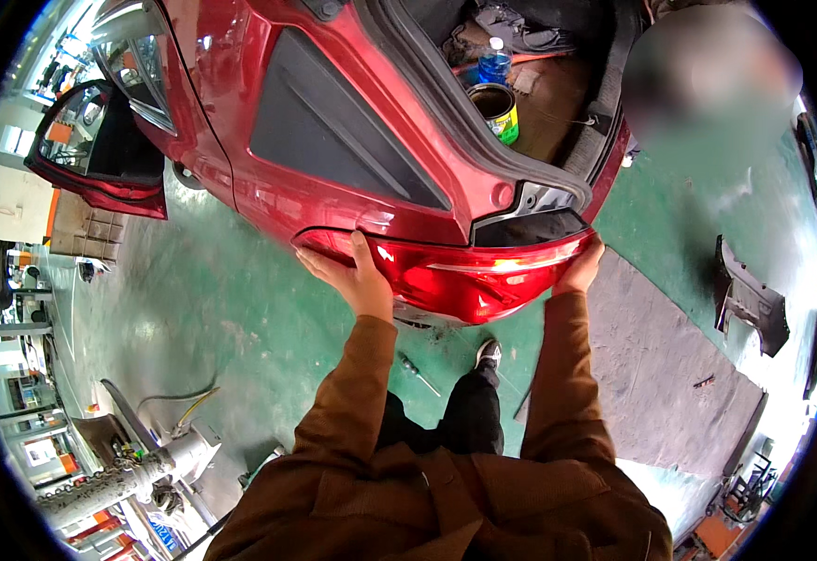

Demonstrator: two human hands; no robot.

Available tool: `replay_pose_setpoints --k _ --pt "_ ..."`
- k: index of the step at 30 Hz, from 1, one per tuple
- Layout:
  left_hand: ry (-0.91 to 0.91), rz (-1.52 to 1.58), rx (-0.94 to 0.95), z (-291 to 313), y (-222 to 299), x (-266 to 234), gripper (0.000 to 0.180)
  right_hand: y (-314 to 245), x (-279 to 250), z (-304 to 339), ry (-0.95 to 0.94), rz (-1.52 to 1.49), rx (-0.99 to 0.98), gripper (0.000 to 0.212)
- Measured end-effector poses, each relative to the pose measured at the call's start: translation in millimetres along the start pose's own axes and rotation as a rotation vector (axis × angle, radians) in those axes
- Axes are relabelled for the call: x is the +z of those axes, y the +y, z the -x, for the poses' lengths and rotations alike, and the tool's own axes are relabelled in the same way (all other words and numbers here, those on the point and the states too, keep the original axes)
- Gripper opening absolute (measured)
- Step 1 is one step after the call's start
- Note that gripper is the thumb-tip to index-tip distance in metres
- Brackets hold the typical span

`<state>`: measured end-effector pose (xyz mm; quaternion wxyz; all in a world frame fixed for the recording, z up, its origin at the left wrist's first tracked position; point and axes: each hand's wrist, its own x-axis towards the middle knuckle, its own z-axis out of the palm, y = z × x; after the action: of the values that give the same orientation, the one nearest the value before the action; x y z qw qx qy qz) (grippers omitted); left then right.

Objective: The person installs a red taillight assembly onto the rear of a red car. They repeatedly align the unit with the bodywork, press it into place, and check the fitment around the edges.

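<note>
A red tail light (pixel 464 292) sits at the rear corner of a red car (pixel 333 201), its lens glossy with a pale strip near the right end. My left hand (pixel 360 280) grips its left end, thumb on the upper edge and fingers along the lens. At the opposite end, my right hand (pixel 578 273) is curled around the lamp's edge, with some fingers hidden behind it. Whether the lamp is seated or slightly apart from the body, I cannot tell.
The open trunk holds a can (pixel 496 110) and a bottle of blue liquid (pixel 494 62). A screwdriver (pixel 419 374) lies on the green floor by my feet. Right of me are a grey mat (pixel 651 365) and a dark panel (pixel 751 301); left, an open car door (pixel 100 154).
</note>
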<state>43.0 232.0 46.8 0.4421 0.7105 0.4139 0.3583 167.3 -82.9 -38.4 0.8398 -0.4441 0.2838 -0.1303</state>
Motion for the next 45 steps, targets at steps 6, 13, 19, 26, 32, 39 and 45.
replay_pose_setpoints --k 6,13,19,26,32,39,45 --pt "0.007 0.012 0.007 -0.9 -5.1 0.5 0.1 -8.9 -53.2 -59.0 -0.114 0.192 -0.221 0.049" --pt "-0.011 0.055 -0.031 1.3 4.1 -12.7 0.103 -34.8 -22.3 -23.5 -0.12 0.205 -0.167 0.044" --pt "0.017 0.031 -0.026 -2.2 -7.8 -8.4 0.098 4.9 -24.4 -13.8 -0.154 0.306 -0.141 0.043" --pt "0.03 0.016 -0.015 -3.4 -2.7 1.2 0.097 11.8 -8.9 3.1 0.008 0.185 -0.107 0.042" --pt "0.021 0.065 -0.027 -4.1 -9.0 -2.3 0.094 29.7 -25.8 -22.8 -0.105 0.244 -0.132 0.042" --pt "0.06 -0.04 0.074 -8.9 -11.7 4.2 0.11 -6.4 -13.9 -4.7 -0.174 0.186 0.041 0.053" --pt "0.067 0.043 0.008 -3.7 5.4 -4.3 0.114 -14.1 -61.2 -57.4 -0.26 0.402 0.011 0.069"
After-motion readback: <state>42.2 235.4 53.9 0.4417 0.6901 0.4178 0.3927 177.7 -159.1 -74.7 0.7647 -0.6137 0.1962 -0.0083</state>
